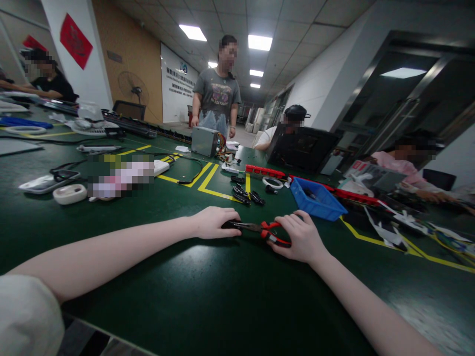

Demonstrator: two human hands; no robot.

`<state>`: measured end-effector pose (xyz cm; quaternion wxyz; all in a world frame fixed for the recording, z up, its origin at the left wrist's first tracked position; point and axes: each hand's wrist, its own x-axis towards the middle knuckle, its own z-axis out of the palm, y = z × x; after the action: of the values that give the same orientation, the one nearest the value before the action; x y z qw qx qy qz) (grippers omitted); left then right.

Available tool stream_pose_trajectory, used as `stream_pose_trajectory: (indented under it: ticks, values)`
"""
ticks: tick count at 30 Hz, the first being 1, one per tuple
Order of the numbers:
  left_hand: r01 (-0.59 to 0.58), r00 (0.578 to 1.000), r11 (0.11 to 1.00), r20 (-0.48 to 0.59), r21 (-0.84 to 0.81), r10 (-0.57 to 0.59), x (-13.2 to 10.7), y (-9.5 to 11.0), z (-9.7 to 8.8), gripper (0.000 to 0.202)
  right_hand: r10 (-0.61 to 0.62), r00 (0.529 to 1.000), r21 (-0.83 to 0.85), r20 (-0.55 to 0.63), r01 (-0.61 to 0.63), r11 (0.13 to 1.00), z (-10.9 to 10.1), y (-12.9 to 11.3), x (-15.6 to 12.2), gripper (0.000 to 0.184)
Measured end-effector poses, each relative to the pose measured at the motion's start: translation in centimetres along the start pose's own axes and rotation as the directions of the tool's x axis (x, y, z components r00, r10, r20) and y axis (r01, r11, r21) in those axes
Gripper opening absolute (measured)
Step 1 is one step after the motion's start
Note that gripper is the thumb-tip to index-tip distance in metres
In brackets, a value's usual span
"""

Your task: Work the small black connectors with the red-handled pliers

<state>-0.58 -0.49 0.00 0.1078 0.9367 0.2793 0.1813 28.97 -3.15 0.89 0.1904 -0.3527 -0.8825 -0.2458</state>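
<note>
My right hand (301, 238) grips red-and-black needle-nose pliers (270, 233) by the handles. Their long jaws point left, reaching to a small black piece (229, 224) pinched in my left hand (213, 222). Fingers partly hide that piece, so its kind is unclear, and I cannot tell whether the jaws are clamped on it. Both hands are just above the green tabletop (208, 296). Beyond them lie several small black parts (243, 194), like cable pieces. Right of these stands a blue plastic bin (315, 199) with dark items inside.
A metal power supply box (205, 142) with bundled wires stands farther back. Red strips (265, 171) and a white cable coil (272, 183) lie nearby. Left are a white oval object (70, 194) and a phone-like device (48, 183). A person (218, 91) stands across the table; others sit around.
</note>
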Motion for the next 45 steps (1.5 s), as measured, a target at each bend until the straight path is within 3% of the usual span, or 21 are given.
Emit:
stream_pose_trajectory:
  ticks: [13,22,31,45]
  values:
    - [0.021,0.999,1.000,-0.028,0.017,-0.020,-0.08,-0.07,0.37,0.030,0.023,0.999,0.137,0.040,-0.028,0.990,0.22,0.27,0.14,0.038]
    - [0.014,0.999,0.999,-0.033,-0.052,-0.016,-0.14,-0.12,0.10,0.046,0.061,0.998,0.138,0.020,-0.063,0.988,0.43,0.51,-0.07,0.038]
    - [-0.018,1.000,0.998,-0.025,-0.064,0.016,-0.18,-0.24,0.14,0.035,0.056,0.998,0.067,-0.009,-0.056,0.996,0.24,0.23,-0.10,0.039]
    - [-0.025,0.999,0.999,-0.031,0.032,0.026,-0.24,-0.24,0.27,0.046,0.073,0.997,0.032,0.021,-0.073,0.997,0.39,0.14,0.06,0.040]
